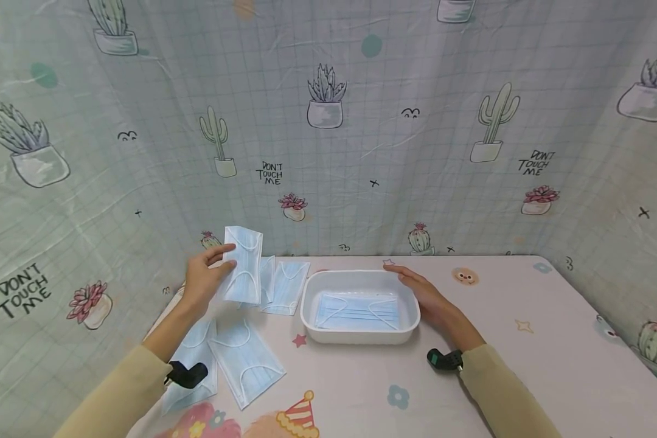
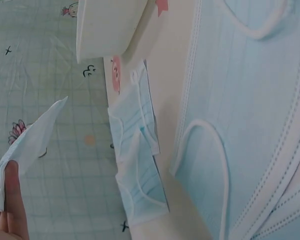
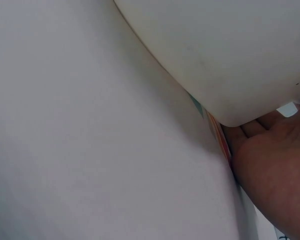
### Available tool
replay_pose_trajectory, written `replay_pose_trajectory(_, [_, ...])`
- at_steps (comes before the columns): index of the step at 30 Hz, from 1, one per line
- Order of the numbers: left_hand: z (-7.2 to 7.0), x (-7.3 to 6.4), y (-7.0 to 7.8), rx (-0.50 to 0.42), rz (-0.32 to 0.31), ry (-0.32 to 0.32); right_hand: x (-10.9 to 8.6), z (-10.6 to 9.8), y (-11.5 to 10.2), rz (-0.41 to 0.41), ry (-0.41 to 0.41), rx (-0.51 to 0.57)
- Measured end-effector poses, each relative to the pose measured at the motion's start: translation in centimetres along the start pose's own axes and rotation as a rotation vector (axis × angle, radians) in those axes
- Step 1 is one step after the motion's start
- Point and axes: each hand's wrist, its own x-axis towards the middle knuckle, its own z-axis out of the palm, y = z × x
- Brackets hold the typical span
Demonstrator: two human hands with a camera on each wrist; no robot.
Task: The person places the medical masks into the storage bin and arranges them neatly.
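My left hand (image 1: 199, 277) pinches a light blue face mask (image 1: 243, 267) between thumb and fingers, holding it up off the table. In the left wrist view the held mask (image 2: 32, 137) is seen nearly edge-on. A white plastic container (image 1: 359, 336) stands mid-table with a face mask (image 1: 356, 313) lying flat inside. Against the container's right side rests my right hand (image 1: 424, 298), fingers stretched along toward its far corner. The right wrist view shows the palm (image 3: 275, 165) beside the container's wall (image 3: 215, 60); the fingertips are hidden there.
Several more masks lie left of the container: one near mask (image 1: 246, 362), another partly under the left forearm (image 1: 194, 365), and overlapping ones behind, including a far mask (image 1: 287, 286). A patterned curtain (image 1: 356, 182) hangs behind the table (image 1: 498, 365).
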Motion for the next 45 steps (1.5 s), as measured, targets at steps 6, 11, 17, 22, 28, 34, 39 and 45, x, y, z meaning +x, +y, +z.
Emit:
replay_pose_trajectory(6, [1.3,-0.9,0.1,-0.029,-0.003,-0.017,0.0,0.1,0.0,-0.004,-0.005,-0.014])
replay_pose_trajectory(11, [2.3,-1.5,0.5,-0.059,-0.004,-0.039,-0.1,0.1,0.0,-0.012,-0.004,-0.040])
replay_pose_trajectory(17, [3.3,-1.9,1.3,-0.107,0.007,-0.049,-0.2,0.1,-0.2,-0.004,0.002,-0.030])
replay_pose_trajectory(22, [4.3,-2.1,2.2,-0.123,0.018,-0.067,-0.3,-0.1,-0.2,-0.007,0.003,-0.034])
replay_pose_trajectory(28, [5.6,-2.1,2.7,-0.127,0.035,-0.075,-0.2,-0.1,-0.2,-0.004,0.000,-0.018])
replay_pose_trajectory(34, [6.5,-2.1,3.0,-0.126,0.061,-0.096,-0.3,-0.1,-0.2,-0.023,-0.010,-0.020])
replay_pose_trajectory(39, [7.4,-2.3,3.4,-0.128,0.059,-0.120,-0.3,-0.1,-0.2,-0.026,-0.013,-0.006])
replay_pose_trajectory(45, [8.4,-2.3,3.7,-0.134,0.065,-0.139,-0.3,0.0,-0.2,-0.026,-0.017,-0.002])
